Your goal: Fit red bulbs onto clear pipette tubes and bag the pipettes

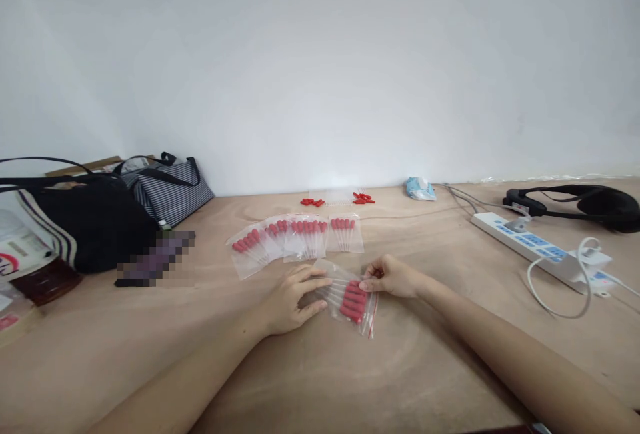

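In the middle of the wooden table lies a clear zip-lock bag point(334, 303) holding several droppers with red rubber bulbs point(353, 303) and thin clear tubes. At its upper right, by the zip edge, my right hand point(393, 277) pinches the bag between thumb and fingers. My left hand point(296, 297) rests at the bag's left side, fingers stretched and apart, their tips touching the plastic near the tube ends. Beyond my hands, several filled bags of red-bulbed droppers point(306, 234) overlap in a fanned row.
Loose red bulbs point(313, 203) and more red bulbs point(364, 199) lie near the wall beside clear tubes. To the right are a white power strip point(535, 247) with cables, a black headset point(575, 204) and a blue packet point(421, 188). Dark bag point(107, 227) and striped bag point(173, 187) stand left.
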The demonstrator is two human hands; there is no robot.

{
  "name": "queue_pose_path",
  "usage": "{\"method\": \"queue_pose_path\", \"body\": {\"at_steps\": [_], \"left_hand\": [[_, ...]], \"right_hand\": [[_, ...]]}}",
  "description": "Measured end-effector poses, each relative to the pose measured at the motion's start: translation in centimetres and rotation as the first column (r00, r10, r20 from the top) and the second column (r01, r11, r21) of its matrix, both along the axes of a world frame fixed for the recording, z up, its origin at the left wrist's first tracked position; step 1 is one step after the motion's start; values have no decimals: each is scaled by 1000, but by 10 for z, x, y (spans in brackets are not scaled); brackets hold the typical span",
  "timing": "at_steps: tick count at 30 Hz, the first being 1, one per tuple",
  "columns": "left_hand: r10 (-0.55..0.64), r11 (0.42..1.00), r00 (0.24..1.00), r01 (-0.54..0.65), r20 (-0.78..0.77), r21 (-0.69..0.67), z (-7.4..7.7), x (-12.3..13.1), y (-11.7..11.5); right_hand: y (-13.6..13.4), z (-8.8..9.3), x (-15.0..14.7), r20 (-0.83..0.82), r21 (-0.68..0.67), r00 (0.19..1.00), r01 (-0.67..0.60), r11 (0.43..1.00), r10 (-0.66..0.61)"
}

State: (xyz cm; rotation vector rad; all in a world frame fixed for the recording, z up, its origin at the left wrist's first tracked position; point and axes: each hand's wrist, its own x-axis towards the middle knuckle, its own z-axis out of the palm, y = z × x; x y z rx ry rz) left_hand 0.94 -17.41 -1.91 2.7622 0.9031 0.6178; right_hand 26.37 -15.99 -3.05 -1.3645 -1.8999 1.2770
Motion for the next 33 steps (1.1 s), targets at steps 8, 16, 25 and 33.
{"method": "queue_pose_path", "body": {"at_steps": [8, 16, 25, 33], "left_hand": [[10, 995, 996, -18, 87, 97, -2, -1, 3], [16, 989, 999, -21, 36, 144, -1, 19, 23], [127, 974, 966, -79, -226, 211, -2, 70, 59], [297, 938, 951, -272, -90, 216, -8, 91, 73]], "right_hand": [[-7, 1, 11, -206, 55, 975, 94, 994, -81], [22, -14, 31, -371, 198, 865, 429, 881, -338], [39, -28, 44, -532, -188, 522, 695, 694, -667], [38, -23, 32, -549, -217, 591, 582, 783, -591]]}}
